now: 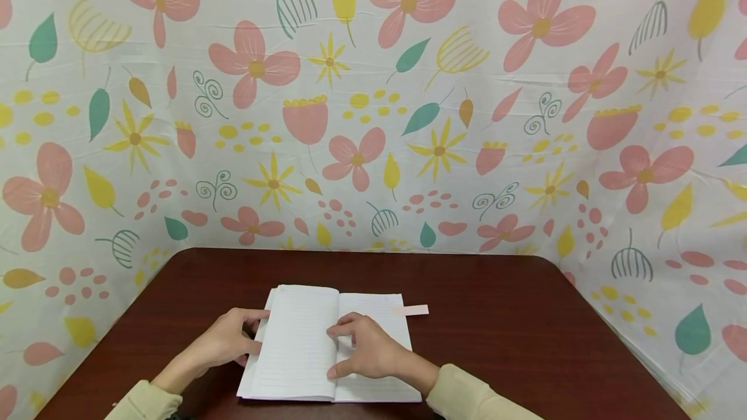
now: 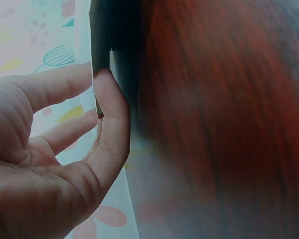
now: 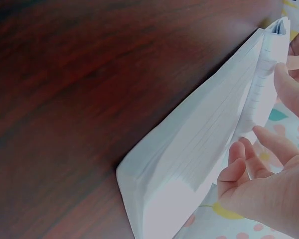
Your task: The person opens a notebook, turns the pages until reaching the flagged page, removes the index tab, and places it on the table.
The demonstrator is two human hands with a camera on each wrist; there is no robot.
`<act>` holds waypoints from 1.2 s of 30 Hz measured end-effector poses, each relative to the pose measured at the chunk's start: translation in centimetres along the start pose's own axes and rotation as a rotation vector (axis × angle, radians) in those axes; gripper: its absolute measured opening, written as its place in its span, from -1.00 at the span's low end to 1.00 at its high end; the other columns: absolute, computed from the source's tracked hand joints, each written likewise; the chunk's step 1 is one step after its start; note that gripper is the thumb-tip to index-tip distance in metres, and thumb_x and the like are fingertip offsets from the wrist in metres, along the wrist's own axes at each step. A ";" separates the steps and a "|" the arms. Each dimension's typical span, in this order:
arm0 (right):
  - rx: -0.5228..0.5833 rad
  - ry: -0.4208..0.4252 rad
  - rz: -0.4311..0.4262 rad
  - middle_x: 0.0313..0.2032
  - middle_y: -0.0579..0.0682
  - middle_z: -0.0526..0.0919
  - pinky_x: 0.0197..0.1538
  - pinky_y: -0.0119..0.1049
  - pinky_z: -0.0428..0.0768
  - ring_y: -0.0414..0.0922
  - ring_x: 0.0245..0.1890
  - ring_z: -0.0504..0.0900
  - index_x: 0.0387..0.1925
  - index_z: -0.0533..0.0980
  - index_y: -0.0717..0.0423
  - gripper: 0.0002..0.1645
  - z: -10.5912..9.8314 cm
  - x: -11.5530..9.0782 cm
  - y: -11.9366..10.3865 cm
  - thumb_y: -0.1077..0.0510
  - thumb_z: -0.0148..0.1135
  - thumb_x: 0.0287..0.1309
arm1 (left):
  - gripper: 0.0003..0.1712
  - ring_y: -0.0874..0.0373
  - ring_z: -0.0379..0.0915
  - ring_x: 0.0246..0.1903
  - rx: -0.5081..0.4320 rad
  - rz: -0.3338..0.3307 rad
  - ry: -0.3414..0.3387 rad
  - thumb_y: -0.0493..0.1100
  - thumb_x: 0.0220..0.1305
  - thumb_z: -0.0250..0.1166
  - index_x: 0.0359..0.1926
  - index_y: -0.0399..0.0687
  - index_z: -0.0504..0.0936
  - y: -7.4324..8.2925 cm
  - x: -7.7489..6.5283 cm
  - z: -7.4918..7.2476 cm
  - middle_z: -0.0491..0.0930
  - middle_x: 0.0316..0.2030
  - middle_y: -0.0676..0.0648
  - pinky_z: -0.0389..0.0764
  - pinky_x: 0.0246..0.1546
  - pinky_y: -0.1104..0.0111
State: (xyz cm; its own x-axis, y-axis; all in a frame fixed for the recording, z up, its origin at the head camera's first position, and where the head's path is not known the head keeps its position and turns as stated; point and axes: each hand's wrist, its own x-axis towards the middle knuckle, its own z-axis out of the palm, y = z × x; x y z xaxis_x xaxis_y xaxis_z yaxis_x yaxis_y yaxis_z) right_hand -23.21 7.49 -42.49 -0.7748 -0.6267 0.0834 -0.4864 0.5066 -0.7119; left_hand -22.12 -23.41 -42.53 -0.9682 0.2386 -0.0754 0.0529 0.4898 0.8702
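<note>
A notebook (image 1: 297, 342) with lined white pages lies open on the dark brown table. My left hand (image 1: 224, 339) grips its left edge, and in the left wrist view the fingers (image 2: 114, 114) lie on both sides of that edge. Over the middle of the spread is my right hand (image 1: 370, 349), its thumb and forefinger tips touching the left page beside the fold. In the right wrist view the other fingers (image 3: 234, 169) of that hand are bent and hold nothing. A pale pink paper strip (image 1: 417, 310) sticks out past the right page's edge.
The reddish-brown table (image 1: 496, 329) has rounded far corners. Behind it and along both sides hangs a white curtain (image 1: 373, 109) printed with pink flowers and yellow and green leaves.
</note>
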 end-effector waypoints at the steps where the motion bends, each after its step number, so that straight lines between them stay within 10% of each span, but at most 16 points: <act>1: -0.001 0.000 0.001 0.18 0.06 0.59 -0.11 -0.39 0.53 -0.16 -0.20 0.50 0.20 0.68 0.21 -0.24 0.0 0.0 0.0 0.12 0.76 -0.09 | -0.21 -0.01 0.65 -0.48 0.000 0.002 -0.001 -0.47 0.08 0.53 0.35 -0.57 0.46 0.0 0.0 0.0 0.46 -0.24 -0.19 0.76 -0.51 0.11; 26: 0.007 0.005 -0.009 0.14 0.04 0.59 -0.12 -0.40 0.53 -0.18 -0.22 0.50 0.18 0.69 0.23 -0.25 0.1 0.2 0.1 0.14 0.77 -0.10 | -0.21 -0.03 0.66 -0.46 -0.036 0.044 -0.057 -0.45 0.17 0.48 0.38 -0.65 0.37 -0.2 -0.1 -0.5 0.49 -0.26 -0.20 0.76 -0.48 0.10; 36: 0.046 0.002 0.010 0.15 0.04 0.57 -0.14 -0.38 0.52 -0.15 -0.20 0.49 0.19 0.68 0.23 -0.26 0.1 0.2 0.2 0.14 0.75 -0.06 | -0.47 -0.06 0.68 -0.36 -0.087 -0.047 -0.041 -0.33 0.58 0.12 0.43 -0.59 0.35 -0.2 -0.1 -0.3 0.58 -0.19 -0.20 0.76 -0.43 0.07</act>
State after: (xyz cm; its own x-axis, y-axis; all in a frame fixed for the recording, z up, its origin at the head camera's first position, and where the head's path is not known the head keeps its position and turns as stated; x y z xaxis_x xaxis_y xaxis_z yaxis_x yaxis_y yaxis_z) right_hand -23.44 7.43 -42.69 -0.7803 -0.6206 0.0770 -0.4594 0.4853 -0.7439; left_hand -22.10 -23.80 -42.57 -0.9581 0.2522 -0.1358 -0.0158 0.4267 0.9043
